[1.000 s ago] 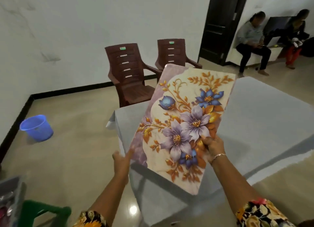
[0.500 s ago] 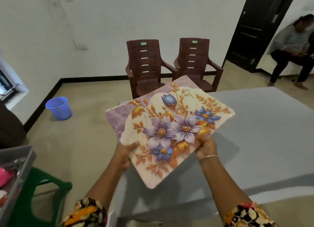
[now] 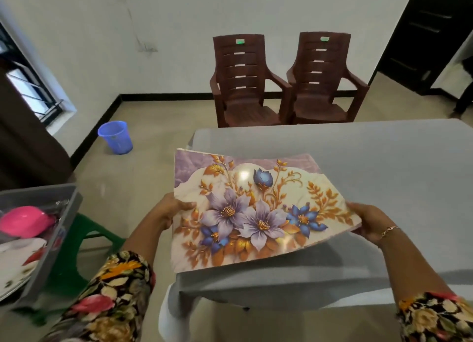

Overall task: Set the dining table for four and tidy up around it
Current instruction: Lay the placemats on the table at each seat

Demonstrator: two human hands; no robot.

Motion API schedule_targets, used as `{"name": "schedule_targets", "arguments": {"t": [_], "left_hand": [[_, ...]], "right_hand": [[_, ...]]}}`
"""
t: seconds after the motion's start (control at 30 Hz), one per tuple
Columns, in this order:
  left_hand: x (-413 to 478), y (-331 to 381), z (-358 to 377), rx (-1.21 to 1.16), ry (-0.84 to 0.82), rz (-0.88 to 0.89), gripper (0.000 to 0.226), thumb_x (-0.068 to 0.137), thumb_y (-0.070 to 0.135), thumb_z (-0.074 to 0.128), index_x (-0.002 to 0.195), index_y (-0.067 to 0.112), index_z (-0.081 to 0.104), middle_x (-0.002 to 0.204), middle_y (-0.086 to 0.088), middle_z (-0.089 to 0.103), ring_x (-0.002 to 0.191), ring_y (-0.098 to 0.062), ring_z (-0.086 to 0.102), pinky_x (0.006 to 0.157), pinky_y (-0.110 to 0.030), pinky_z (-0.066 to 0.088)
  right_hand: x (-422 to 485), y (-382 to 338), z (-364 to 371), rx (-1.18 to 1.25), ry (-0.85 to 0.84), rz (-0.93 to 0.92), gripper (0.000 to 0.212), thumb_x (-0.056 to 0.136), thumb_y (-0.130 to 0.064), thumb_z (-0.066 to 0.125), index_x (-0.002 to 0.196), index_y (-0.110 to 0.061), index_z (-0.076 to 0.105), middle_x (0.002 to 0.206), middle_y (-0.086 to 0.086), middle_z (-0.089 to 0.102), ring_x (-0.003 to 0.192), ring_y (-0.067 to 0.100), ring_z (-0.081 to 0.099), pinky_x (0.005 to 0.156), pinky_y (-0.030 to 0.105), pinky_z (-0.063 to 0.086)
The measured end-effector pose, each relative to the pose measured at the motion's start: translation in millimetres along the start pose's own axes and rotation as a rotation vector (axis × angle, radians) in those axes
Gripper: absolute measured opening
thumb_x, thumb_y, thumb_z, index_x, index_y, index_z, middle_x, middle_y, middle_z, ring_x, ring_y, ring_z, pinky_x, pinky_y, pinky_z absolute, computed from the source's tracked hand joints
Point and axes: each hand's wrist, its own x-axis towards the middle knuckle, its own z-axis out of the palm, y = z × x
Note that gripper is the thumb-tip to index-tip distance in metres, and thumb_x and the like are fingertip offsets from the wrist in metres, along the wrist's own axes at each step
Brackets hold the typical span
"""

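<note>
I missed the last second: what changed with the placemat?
The placemat swung from steeply tilted to nearly flat, lower over the table corner. The left hand, open beside its edge before, now grips the left edge. The right hand kept its grip; table, chairs and bucket stayed put.

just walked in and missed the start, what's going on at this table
A person is holding a floral placemat by its two short edges, left hand on one side and right hand on the other, low over the near corner of the grey-covered table. A grey tub with plates sits on a green stool to the left, and two brown chairs stand beyond the table.
</note>
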Motion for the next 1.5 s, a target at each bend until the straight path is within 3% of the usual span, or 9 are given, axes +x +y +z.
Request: {"name": "schedule_targets", "arguments": {"t": [0.2,0.33,0.47,0.57,0.8,0.93,1.13,1.33,1.5], "left_hand": [[7.5,-16.4,18.6,-0.034,0.148,-0.027,0.023,0.081,-0.012,0.061,0.097,0.003,0.059,0.066,-0.008,0.065,0.046,-0.017,0.061,0.038,-0.023,0.048],[22.8,-30.9,23.3,-0.033,0.337,0.057,0.018,0.078,-0.012,0.064,0.095,-0.012,0.060,0.080,-0.015,0.061,0.083,-0.028,0.056,0.066,-0.036,0.049],[26.3,-40.6,29.2,0.084,0.450,0.098,0.032,0.080,-0.010,0.062,0.111,-0.010,0.055,0.106,-0.024,0.061,0.088,-0.025,0.055,0.080,-0.036,0.047],[25.8,-45.1,31.1,0.184,0.456,0.099,0.038,0.081,-0.013,0.050,0.118,-0.003,0.056,0.111,-0.021,0.061,0.090,-0.033,0.059,0.075,-0.034,0.048],[18.3,-63.6,29.3,0.273,0.498,0.017,0.042,0.076,-0.015,0.052,0.116,-0.001,0.055,0.111,-0.021,0.061,0.100,-0.039,0.059,0.080,-0.041,0.054],[11.3,-65.5,21.1,0.290,0.471,0.001,0.036,0.078,-0.014,0.057,0.111,0.002,0.061,0.100,-0.018,0.065,0.085,-0.036,0.064,0.061,-0.035,0.056],[0.6,-82.3,7.0,0.253,0.439,-0.038,0.034,0.076,-0.010,0.064,0.107,0.004,0.064,0.099,-0.023,0.067,0.088,-0.039,0.065,0.080,-0.044,0.055],[1.4,-86.0,5.8,0.306,0.492,-0.017,0.022,0.072,-0.004,0.072,0.081,0.011,0.058,0.093,-0.020,0.067,0.088,-0.036,0.065,0.081,-0.049,0.054],[-1.2,-85.3,11.1,0.378,0.516,-0.016,0.019,0.074,0.001,0.073,0.086,0.008,0.061,0.094,-0.017,0.068,0.089,-0.035,0.064,0.080,-0.041,0.054]], "right_hand": [[11.4,14.5,-2.5,-0.419,-0.017,0.080,0.031,0.093,0.007,0.042,0.122,0.001,0.050,0.090,0.016,0.061,0.077,0.027,0.057,0.061,0.032,0.050],[14.9,22.8,-3.7,-0.468,0.049,0.047,0.034,0.090,0.014,0.040,0.121,0.008,0.049,0.103,0.024,0.056,0.091,0.034,0.052,0.071,0.039,0.049],[24.4,32.9,-7.1,-0.590,0.125,0.041,0.036,0.085,0.017,0.041,0.119,0.010,0.052,0.107,0.029,0.060,0.089,0.033,0.053,0.084,0.045,0.048],[28.1,40.5,-6.6,-0.629,0.143,0.072,0.032,0.085,0.013,0.043,0.114,0.008,0.056,0.090,0.018,0.060,0.085,0.033,0.053,0.065,0.035,0.046],[24.5,59.3,6.1,-0.815,0.331,-0.104,0.035,0.085,-0.013,0.065,0.115,0.003,0.058,0.114,0.024,0.062,0.102,0.041,0.057,0.088,0.041,0.043],[22.2,65.3,8.2,-0.820,0.388,-0.144,0.037,0.083,-0.011,0.067,0.116,-0.001,0.052,0.116,0.024,0.060,0.103,0.042,0.056,0.088,0.043,0.043],[21.2,65.5,11.7,-0.797,0.413,-0.127,0.037,0.081,-0.007,0.068,0.114,0.000,0.054,0.117,0.025,0.059,0.105,0.043,0.055,0.089,0.046,0.044],[18.4,66.7,12.9,-0.776,0.429,-0.114,0.037,0.080,-0.009,0.069,0.113,0.000,0.054,0.116,0.026,0.058,0.103,0.043,0.056,0.089,0.048,0.044],[20.9,64.9,9.9,-0.767,0.416,-0.100,0.039,0.080,-0.008,0.070,0.115,0.001,0.055,0.117,0.026,0.058,0.104,0.043,0.055,0.091,0.049,0.043]]}}
